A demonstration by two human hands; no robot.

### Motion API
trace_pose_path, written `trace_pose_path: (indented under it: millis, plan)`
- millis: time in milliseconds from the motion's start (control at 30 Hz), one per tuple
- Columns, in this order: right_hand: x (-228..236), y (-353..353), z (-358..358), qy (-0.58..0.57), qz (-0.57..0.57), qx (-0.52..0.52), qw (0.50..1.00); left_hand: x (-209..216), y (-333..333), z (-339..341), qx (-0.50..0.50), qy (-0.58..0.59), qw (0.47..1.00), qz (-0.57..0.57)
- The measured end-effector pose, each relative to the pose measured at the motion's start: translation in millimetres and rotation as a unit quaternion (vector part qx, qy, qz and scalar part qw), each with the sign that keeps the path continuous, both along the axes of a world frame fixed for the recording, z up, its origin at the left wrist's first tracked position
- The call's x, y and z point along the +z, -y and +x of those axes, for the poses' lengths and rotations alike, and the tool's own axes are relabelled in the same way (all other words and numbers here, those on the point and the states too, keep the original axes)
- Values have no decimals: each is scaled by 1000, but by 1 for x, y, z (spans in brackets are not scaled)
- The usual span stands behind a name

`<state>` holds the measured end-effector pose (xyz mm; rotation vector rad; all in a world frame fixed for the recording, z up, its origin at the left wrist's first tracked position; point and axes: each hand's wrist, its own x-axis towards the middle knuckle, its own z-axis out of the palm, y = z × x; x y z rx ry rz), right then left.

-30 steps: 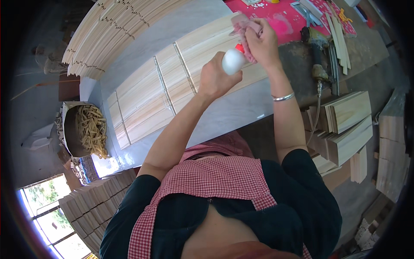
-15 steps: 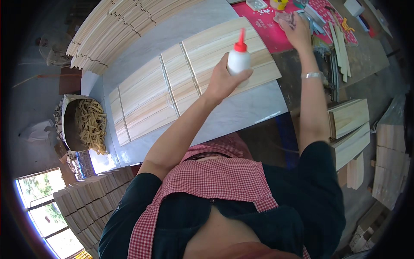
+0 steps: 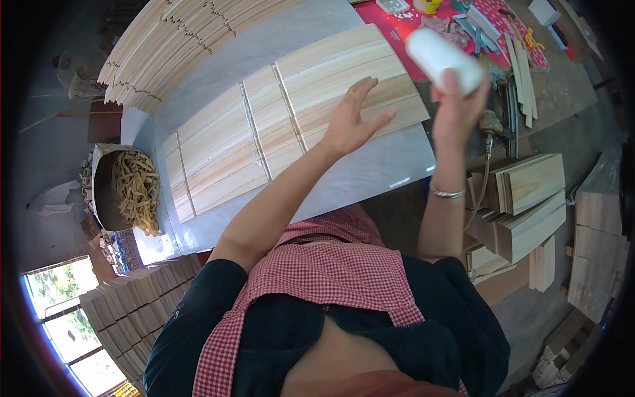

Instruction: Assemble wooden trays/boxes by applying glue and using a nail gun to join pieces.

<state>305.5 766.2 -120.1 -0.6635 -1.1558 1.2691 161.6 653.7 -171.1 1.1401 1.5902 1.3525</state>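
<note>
My right hand is closed around a white squeeze bottle, blurred by motion and tilted over the right end of the table. Its red tip is faint at the upper left. My left hand hovers over the pale wooden panel with fingers spread and nothing in it. Several grooves run across the panel, with shiny strips along them. A crumpled greyish-pink cloth lies beyond the bottle on a red printed sheet.
Stacked wooden slats stand at the table's far left. A bin of wood strips sits left of the grey table. To the right are a hose fitting, thin metal bars and piled wooden boards.
The bottle has passed from my left hand to my right. My right hand has come back from the cloth, leaving it on the red sheet. My left hand has opened.
</note>
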Motion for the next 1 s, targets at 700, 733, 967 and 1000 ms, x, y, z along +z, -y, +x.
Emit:
trace_pose_path:
  millis: [700,733,967,1000]
  plan:
    - [-51,-130,-39,95,-69,-81,990,-35,27,-8,-99,-602,789,-72]
    - [-55,-134,-47,126,-74,-88,985,-34,27,-8,-99,-600,790,-74]
    - [-78,-158,-74,182,-88,-109,973,-35,26,-8,-105,-592,795,-83]
    - [-79,-159,-77,186,-89,-107,973,-35,27,-8,-105,-591,795,-84]
